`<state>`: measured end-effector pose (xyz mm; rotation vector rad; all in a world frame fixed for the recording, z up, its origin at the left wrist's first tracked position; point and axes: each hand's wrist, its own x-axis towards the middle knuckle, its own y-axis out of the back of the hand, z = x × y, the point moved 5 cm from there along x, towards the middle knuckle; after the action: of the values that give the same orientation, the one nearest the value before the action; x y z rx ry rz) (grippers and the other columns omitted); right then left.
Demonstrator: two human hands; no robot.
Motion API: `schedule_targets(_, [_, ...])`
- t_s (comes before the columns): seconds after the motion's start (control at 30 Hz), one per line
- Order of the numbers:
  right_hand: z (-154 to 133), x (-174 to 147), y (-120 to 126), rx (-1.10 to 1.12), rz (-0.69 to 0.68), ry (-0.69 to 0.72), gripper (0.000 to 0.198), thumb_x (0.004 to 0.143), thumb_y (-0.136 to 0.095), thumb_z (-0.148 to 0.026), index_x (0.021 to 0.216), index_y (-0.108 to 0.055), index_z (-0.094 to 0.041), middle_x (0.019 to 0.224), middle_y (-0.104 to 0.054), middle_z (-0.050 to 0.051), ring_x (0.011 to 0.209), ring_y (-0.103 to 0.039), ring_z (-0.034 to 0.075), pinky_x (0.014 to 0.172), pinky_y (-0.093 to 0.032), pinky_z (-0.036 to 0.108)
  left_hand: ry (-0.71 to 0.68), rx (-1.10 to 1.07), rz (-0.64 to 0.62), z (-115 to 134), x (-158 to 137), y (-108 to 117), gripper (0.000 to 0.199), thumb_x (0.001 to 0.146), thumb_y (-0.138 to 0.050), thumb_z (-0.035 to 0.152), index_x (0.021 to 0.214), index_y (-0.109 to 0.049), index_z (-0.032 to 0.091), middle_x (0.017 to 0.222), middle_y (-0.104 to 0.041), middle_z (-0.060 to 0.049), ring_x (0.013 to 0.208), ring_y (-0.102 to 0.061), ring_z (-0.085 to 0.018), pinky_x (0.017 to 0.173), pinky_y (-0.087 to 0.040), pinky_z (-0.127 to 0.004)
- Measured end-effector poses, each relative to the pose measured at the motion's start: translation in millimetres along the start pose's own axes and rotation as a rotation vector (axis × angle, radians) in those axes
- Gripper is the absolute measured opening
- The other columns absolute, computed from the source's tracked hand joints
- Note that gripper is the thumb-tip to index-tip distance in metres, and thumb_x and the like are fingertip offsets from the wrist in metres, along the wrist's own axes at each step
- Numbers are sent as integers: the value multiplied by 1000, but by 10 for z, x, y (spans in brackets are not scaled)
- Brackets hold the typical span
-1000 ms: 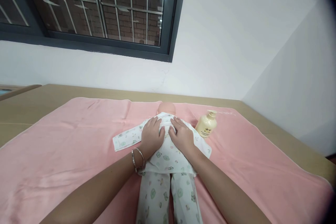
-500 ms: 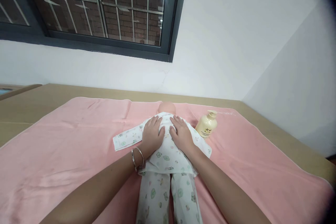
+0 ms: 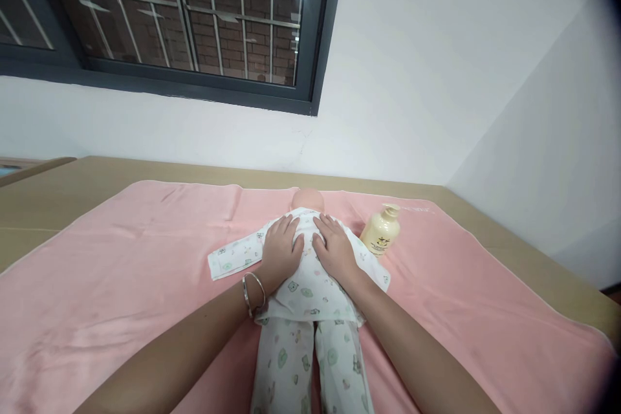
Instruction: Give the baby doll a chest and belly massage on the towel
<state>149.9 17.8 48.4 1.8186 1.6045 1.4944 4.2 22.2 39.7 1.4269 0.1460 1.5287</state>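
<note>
A baby doll (image 3: 308, 199) lies on a pink blanket (image 3: 160, 310), its bald head pointing away from me. It wears a white printed top (image 3: 303, 284) and matching trousers (image 3: 286, 362). My left hand (image 3: 283, 247) rests flat on the left upper part of the top, fingers stretched out and pointing towards the head. Silver bangles (image 3: 253, 293) circle that wrist. On the right upper part, my right hand (image 3: 334, 247) lies flat in the same way, fingers extended. One sleeve (image 3: 235, 257) spreads out to the left. Whether the doll lies face up or face down, I cannot tell.
A pale yellow pump bottle (image 3: 381, 230) sits on the blanket, close to the right sleeve. Under the blanket is a wooden tabletop (image 3: 116, 167). It meets a white wall (image 3: 388, 77) at the back, below a dark-framed window (image 3: 194, 87) with metal bars.
</note>
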Motion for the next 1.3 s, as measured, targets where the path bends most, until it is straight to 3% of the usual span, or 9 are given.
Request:
schedule_targets(0.37, [6,2,-15,-31,-5,10,46,94,-40,-27,137,-52,-15,145,-47,11,138,-37,26,116,-26,49,4,2,-13,-14,8,-10,36,93,-42,26,124,-56,16,130,-59,-15,124,-51,-31,104,-41,-53])
schedule_targets(0.6, [-14,50,14,-120,-135,191,50,98,-34,-29,145,-39,-14,152,-36,14,142,-29,26,114,-28,50,-113,-44,-88,-1,33,-48,39,95,-36,23,130,-51,17,139,-53,-13,131,-46,-26,111,-34,-54])
schedule_targets(0.8, [-81,-19,56,-188,24,156,40,95,-40,-29,129,-59,-19,136,-57,10,129,-49,25,105,-42,40,-147,-56,49,54,0,58,29,94,-42,23,115,-61,18,121,-63,-13,117,-55,-26,103,-45,-47])
schedule_targets(0.9, [-80,-49,71,-175,88,94,37,93,-43,-31,124,-63,-23,130,-62,7,125,-54,23,99,-47,37,-105,-52,49,41,-2,56,29,93,-44,24,116,-60,18,120,-63,-13,116,-55,-27,102,-46,-47])
schedule_targets(1.13, [35,89,18,-111,-100,65,52,93,-43,-30,142,-44,-14,148,-43,12,139,-35,27,116,-24,50,-8,-15,-145,-65,47,-95,47,95,-40,32,136,-46,11,143,-47,-18,137,-36,-33,112,-30,-56])
schedule_targets(1.3, [-59,71,1,-173,-139,10,52,95,-37,-27,144,-41,-10,149,-40,17,140,-33,30,114,-27,50,-66,23,-81,49,27,-53,39,96,-35,22,129,-53,13,136,-54,-16,129,-46,-31,108,-37,-54])
